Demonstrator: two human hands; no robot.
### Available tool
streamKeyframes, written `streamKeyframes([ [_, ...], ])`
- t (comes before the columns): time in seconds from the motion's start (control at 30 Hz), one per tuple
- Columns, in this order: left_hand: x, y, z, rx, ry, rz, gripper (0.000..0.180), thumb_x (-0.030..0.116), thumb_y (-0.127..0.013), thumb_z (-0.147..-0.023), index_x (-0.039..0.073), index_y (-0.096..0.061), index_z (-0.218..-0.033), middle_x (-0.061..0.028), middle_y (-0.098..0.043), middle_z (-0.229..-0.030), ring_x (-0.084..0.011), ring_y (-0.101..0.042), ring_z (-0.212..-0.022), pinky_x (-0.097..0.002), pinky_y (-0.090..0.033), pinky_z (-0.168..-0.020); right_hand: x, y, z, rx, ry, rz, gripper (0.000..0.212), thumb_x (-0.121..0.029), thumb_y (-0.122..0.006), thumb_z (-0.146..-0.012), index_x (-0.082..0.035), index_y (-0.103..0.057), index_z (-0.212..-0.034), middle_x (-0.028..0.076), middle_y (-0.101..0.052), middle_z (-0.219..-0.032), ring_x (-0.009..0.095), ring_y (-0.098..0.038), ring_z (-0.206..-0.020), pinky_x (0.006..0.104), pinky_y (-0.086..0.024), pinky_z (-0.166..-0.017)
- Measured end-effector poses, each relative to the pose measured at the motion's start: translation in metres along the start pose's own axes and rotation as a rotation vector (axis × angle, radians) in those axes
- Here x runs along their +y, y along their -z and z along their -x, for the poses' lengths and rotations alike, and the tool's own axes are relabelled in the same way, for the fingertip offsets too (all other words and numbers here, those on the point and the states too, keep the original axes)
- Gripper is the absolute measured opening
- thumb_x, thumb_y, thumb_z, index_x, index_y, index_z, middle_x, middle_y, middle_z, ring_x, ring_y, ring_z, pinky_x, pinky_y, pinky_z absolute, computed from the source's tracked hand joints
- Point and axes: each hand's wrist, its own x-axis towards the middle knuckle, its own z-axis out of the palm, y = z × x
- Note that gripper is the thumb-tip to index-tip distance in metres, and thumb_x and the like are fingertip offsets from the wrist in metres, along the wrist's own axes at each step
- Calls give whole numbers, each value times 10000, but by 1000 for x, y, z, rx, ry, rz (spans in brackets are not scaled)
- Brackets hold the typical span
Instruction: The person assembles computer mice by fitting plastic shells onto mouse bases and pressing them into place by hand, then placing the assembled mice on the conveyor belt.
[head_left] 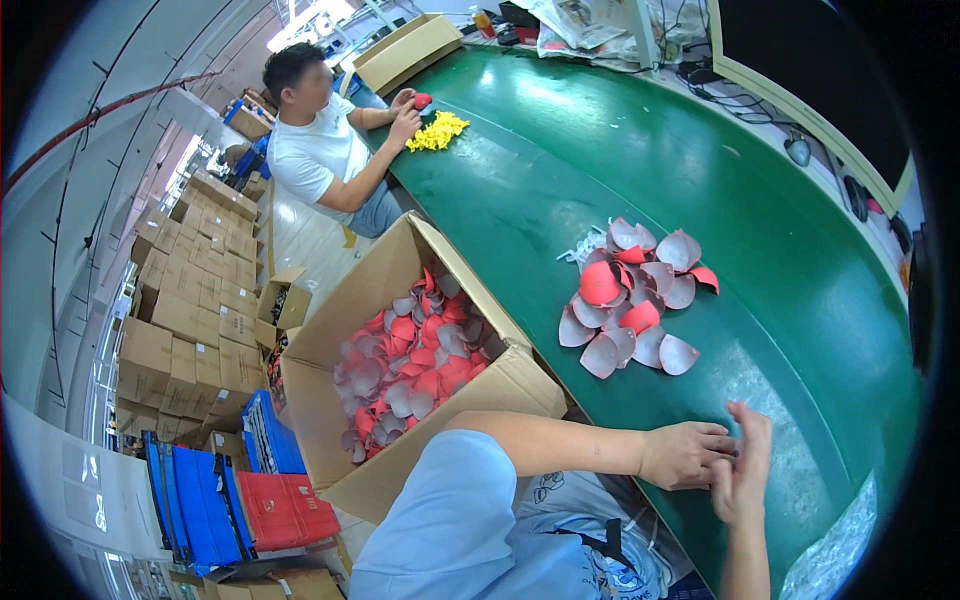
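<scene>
My left hand reaches in from the left over the green table, its fingers curled and pressed together. Close against it is my right hand, with fingers stretched upward and the thumb apart. The fingertips of both hands meet; whatever small thing may sit between them is hidden. Beyond the hands lies a loose pile of curved, petal-shaped shells, red outside and pale greyish inside. White small plastic parts lie at the pile's far left side.
An open cardboard box full of similar shells stands against the table's left edge. A co-worker sits farther up, holding a red piece beside yellow parts. Clear plastic wrap lies near right; a monitor stands far right.
</scene>
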Motion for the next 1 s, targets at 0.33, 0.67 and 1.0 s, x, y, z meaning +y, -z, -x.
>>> streamKeyframes([
  [0.33, 1, -6, 7, -216, 286, 359, 262, 189, -661, -860, 47, -680, -1079, -185, -675, -1235, -366, -610, -1218, -493, -470, -1066, -11, -21, -3, -79, 91, 241, 443, -402, -632, -921, -23, -697, -1140, 138, -695, -1040, 332, -600, -894, 470, -436, -833],
  [0.67, 16, 10, -11, 57, 244, -106, 623, 341, -831, -787, -26, -655, -1259, -255, -627, -1367, -462, -588, -1307, -551, -456, -1140, 12, 13, 65, 83, -108, 141, 402, -199, -727, -945, 5, -699, -1291, 195, -713, -1321, 409, -659, -1239, 503, -497, -1080],
  [1.0, 6, 32, -4, -209, 378, -202, 817, 367, -841, -804, -13, -559, -1469, -190, -576, -1512, -399, -487, -1464, -553, -346, -1218, 26, 22, 67, -21, -107, 244, 675, -412, -896, -778, -95, -718, -1347, 82, -721, -1370, 327, -649, -1295, 519, -450, -1139],
])
